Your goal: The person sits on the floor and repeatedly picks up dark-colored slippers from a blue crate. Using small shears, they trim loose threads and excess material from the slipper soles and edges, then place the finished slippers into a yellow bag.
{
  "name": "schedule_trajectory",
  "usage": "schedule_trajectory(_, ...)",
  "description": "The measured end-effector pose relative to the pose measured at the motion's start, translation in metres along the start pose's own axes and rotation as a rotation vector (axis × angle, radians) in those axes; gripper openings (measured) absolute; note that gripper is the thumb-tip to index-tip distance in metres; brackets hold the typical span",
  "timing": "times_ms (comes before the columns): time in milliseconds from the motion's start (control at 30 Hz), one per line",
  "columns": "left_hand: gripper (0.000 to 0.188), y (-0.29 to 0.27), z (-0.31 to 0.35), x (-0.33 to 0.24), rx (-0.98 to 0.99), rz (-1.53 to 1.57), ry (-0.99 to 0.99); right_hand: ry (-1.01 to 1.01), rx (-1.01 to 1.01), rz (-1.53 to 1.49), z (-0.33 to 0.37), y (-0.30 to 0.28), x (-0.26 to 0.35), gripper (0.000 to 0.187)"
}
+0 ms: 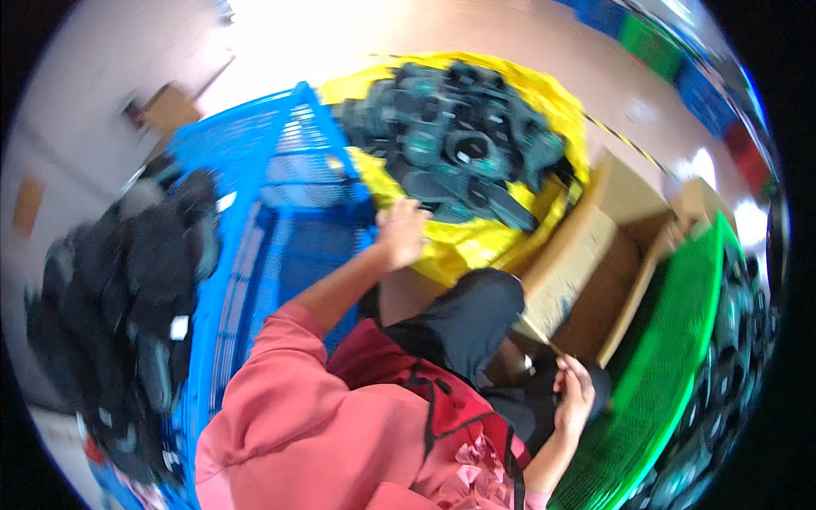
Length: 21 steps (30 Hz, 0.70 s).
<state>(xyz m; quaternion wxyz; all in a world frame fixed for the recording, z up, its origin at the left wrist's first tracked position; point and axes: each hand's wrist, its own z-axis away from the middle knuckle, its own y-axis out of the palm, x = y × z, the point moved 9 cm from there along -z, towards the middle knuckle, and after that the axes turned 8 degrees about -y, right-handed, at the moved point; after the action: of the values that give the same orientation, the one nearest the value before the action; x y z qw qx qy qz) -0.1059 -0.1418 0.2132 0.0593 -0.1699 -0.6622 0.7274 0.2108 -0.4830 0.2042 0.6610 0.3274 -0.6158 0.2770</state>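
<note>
Round-mouthed yellow plastic sack [467,246], twelve o'clock: likely limp, slippery, best held by its rim; whether my left hand [403,232] or right hand [575,393] grips, I cannot tell.

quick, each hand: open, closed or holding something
Left hand: against the yellow bag, grip cannot be told.
Right hand: near the cardboard box, grip cannot be told.
</note>
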Motion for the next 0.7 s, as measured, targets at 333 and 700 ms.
schedule_trajectory(333, 0.060, -0.221, 0.160, 0.038, -0.704, -0.443, -0.263, 0.179, 0.170, 0.156, -0.033, -0.022, -0.052, 0.031)
schedule_trajectory(700, 0.045, -0.254, 0.185, 0.183, -0.481, -0.539, -0.765, 0.157, 0.207, 0.080, -0.029, -0.019, -0.054, 0.027)
